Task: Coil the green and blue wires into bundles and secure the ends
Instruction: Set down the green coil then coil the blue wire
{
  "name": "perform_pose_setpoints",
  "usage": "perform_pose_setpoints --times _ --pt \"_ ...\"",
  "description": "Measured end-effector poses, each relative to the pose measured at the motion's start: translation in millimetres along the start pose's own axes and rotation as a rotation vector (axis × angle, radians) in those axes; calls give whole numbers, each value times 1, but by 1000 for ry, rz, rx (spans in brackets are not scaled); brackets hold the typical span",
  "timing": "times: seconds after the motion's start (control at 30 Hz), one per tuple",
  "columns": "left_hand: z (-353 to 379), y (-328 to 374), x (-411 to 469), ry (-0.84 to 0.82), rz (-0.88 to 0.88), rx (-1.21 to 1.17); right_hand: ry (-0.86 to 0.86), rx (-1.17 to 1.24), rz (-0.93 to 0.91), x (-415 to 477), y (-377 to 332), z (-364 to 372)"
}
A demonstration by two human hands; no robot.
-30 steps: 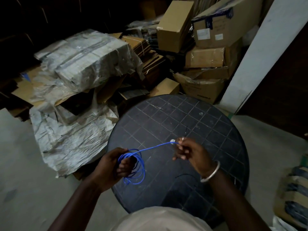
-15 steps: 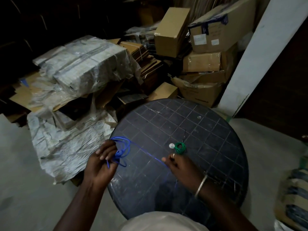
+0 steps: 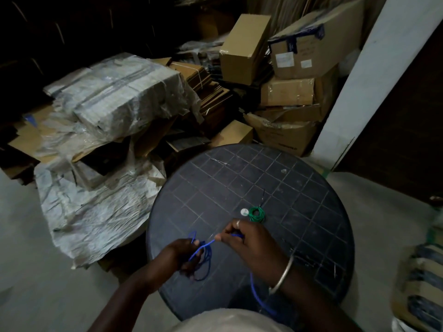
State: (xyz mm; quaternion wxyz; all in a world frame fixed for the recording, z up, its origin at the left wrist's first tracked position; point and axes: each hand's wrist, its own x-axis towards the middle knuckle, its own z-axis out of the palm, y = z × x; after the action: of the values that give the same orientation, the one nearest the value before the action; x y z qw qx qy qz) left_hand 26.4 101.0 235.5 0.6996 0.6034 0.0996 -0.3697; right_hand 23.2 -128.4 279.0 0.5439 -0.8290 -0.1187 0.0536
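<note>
A single head-worn view looks forward and down, close over the round table (image 3: 309, 188).

A dim storeroom: stacked cardboard boxes (image 3: 285, 92) and plastic-wrapped bundles (image 3: 119, 97) crowd the floor.

The room is dim, and its far left end is lost in blackness. A grey concrete floor (image 3: 48, 295) runs underfoot. Near me stands a round dark counter (image 3: 299, 188), its top scored into a grid of squares. Behind it cardboard boxes (image 3: 244, 49) are heaped unevenly, one taped box with white labels (image 3: 309, 44) on top. To the left sit bundles wrapped in crinkled plastic sheeting (image 3: 119, 97), with a loose sheet (image 3: 96, 212) spilling onto the floor. A white pillar (image 3: 371, 80) rises at right beside a dark brown surface (image 3: 407, 140).
</note>
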Motion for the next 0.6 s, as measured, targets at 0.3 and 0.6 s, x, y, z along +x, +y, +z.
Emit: perform_pose_setpoints --times 0.3,0.6 --pt "-17 25 -27 -344 151 -735 -110 165 234 18 24 -35" --pt "-13 37 -5 90 497 -875 -288 -594 -31 -13 31 9"
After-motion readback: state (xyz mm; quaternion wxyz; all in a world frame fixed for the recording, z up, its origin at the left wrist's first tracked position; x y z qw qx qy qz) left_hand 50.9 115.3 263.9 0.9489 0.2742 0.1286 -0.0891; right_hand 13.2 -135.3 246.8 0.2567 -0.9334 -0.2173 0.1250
